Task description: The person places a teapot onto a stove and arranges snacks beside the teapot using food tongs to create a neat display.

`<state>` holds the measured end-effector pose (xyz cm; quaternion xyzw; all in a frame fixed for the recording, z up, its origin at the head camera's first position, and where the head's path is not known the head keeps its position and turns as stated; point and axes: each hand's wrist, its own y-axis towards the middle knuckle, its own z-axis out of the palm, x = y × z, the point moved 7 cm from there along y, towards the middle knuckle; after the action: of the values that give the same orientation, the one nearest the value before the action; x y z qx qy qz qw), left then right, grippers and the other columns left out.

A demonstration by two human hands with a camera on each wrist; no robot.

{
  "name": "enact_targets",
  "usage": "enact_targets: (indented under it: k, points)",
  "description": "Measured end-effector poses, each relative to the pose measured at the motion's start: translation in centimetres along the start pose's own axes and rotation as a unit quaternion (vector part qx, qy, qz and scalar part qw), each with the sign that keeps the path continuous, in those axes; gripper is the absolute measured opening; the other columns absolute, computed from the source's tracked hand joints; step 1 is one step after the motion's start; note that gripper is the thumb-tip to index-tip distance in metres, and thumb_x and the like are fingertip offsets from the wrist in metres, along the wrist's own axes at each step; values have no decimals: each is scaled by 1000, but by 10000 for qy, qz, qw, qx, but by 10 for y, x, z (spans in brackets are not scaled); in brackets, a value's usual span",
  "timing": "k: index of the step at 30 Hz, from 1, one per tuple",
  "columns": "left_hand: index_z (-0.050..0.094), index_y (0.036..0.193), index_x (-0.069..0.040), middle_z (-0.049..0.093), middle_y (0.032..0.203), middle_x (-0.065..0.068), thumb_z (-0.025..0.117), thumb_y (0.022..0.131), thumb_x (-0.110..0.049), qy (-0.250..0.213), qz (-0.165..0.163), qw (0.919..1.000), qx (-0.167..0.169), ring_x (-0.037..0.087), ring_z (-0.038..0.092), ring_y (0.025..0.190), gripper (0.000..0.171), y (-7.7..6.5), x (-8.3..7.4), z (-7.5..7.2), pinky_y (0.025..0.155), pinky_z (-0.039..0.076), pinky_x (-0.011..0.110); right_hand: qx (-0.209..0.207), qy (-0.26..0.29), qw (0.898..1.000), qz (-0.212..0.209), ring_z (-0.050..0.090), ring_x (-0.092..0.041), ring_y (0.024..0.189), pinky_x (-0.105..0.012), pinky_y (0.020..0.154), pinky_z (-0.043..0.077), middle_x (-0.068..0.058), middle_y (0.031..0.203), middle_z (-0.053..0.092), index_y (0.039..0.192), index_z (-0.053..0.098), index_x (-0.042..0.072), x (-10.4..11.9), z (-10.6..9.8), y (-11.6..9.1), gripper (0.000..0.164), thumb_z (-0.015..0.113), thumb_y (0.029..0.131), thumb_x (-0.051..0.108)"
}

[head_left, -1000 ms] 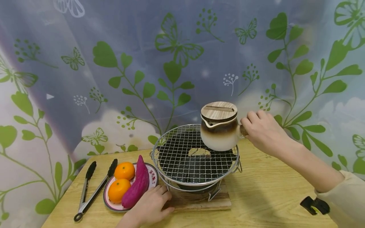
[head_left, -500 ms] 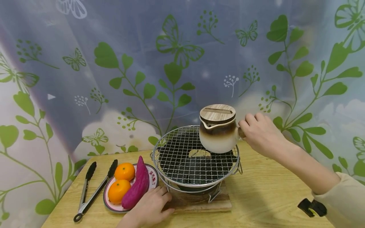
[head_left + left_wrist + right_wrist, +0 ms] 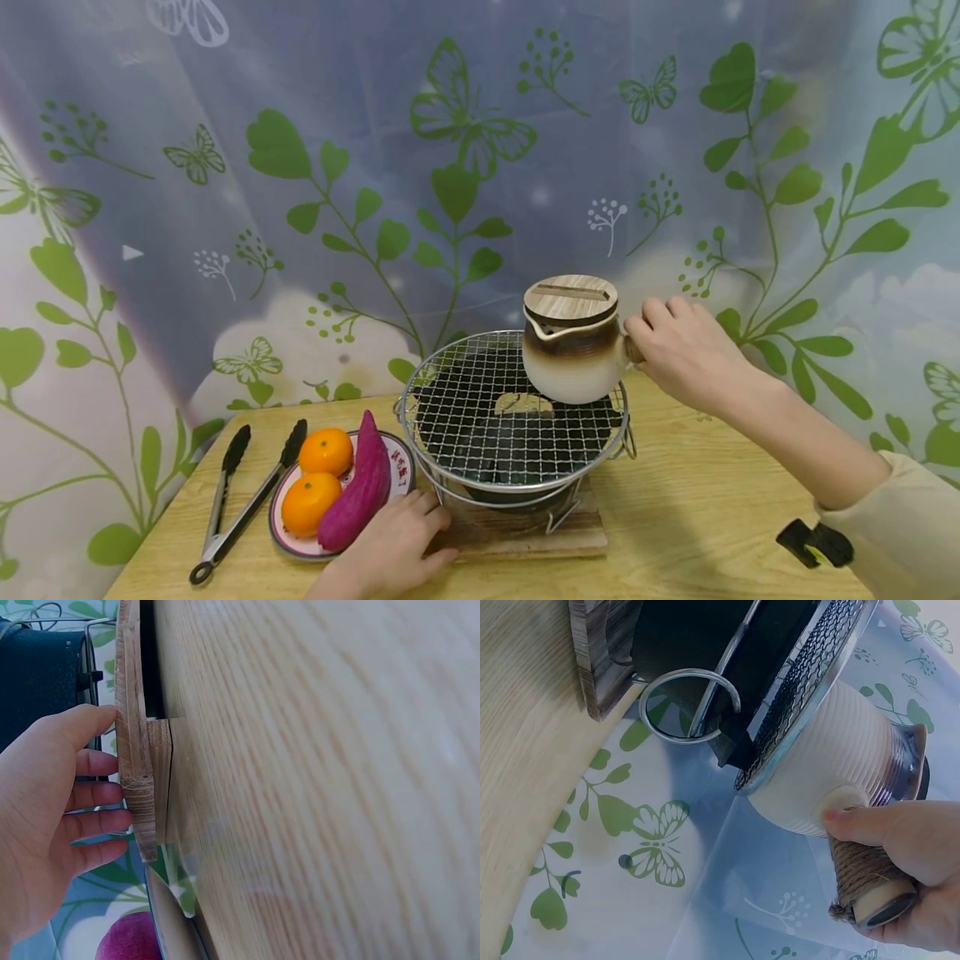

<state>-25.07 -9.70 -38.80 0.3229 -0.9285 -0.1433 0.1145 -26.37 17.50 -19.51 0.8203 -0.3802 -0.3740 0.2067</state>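
A lidded clay teapot (image 3: 572, 371), brown above and cream below, stands upright at the right rear of the round wire grill mesh (image 3: 465, 433). Its base appears to meet the mesh in the right wrist view. My right hand (image 3: 678, 346) grips the teapot's side handle (image 3: 866, 870), which is wrapped in cord, with the thumb along its top. Low in front, my left hand (image 3: 397, 537) rests on the wooden board (image 3: 532, 537) under the stove, its loosely bent fingertips touching the board's edge in the left wrist view. The stove's dark body (image 3: 37, 682) shows there too.
Left of the stove, a plate (image 3: 408, 479) holds two oranges (image 3: 311, 504) and a purple sweet potato (image 3: 360, 492), close to my left hand. Metal tongs (image 3: 243, 525) with black tips lie beyond it. A patterned cloth (image 3: 360, 208) hangs behind the wooden table (image 3: 675, 500).
The teapot, in my right hand, has moved slightly down and left onto the mesh since the earliest frame, then hardly shifted. My left hand has stayed in place.
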Motion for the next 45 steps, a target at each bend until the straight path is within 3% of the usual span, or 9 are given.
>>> enact_targets:
  k: [5, 11, 20, 26, 34, 45]
  points:
    - [62, 85, -16, 54, 84, -4, 64, 82, -40, 42, 27, 9999, -88, 14, 51, 80, 24, -1, 0, 0, 74, 45, 29, 35, 87, 9999, 79, 40, -27, 58, -34, 47, 34, -10, 71, 43, 75, 48, 3, -1, -1, 0, 33, 78, 61, 7]
    - [63, 86, -16, 54, 85, -4, 62, 83, -41, -47, -32, 10000, 35, 14, 50, 81, 25, -1, 2, 2, 75, 45, 29, -133, 52, 9999, 69, 44, -28, 60, -36, 48, 36, -10, 73, 45, 78, 52, 4, -1, -3, -1, 35, 81, 59, 11]
    - [63, 87, -16, 53, 85, -4, 61, 84, -42, -72, -101, 9998, 123, 14, 49, 81, 25, 1, 3, 2, 75, 45, 30, -1033, 232, 9939, -323, 42, -29, 57, -38, 48, 37, -12, 71, 46, 78, 56, 2, 2, -8, -5, 32, 80, 58, 8]
    - [63, 87, -16, 54, 86, -3, 61, 83, -42, 5, -121, 9999, 121, 15, 50, 81, 27, 3, 4, 1, 75, 45, 31, -1015, 87, 9947, -157, 42, -29, 57, -38, 47, 36, -12, 71, 46, 78, 57, 0, 7, -7, -5, 38, 84, 56, 14]
    - [63, 87, -15, 54, 86, -3, 61, 83, -42, -43, -99, 9999, 135, 15, 49, 81, 27, 1, 2, 2, 74, 45, 31, -1077, 5, 9942, 34, 40, -27, 55, -37, 45, 35, -13, 68, 46, 75, 57, -1, 12, -7, -6, 34, 82, 56, 12]
    - [62, 86, -16, 53, 84, -4, 62, 83, -42, -123, -87, 9998, 159, 14, 49, 79, 27, 0, 2, 4, 74, 45, 29, -775, -137, 9964, 330, 39, -25, 55, -33, 46, 35, -10, 66, 43, 73, 57, 0, 18, -9, -5, 29, 80, 60, 11]
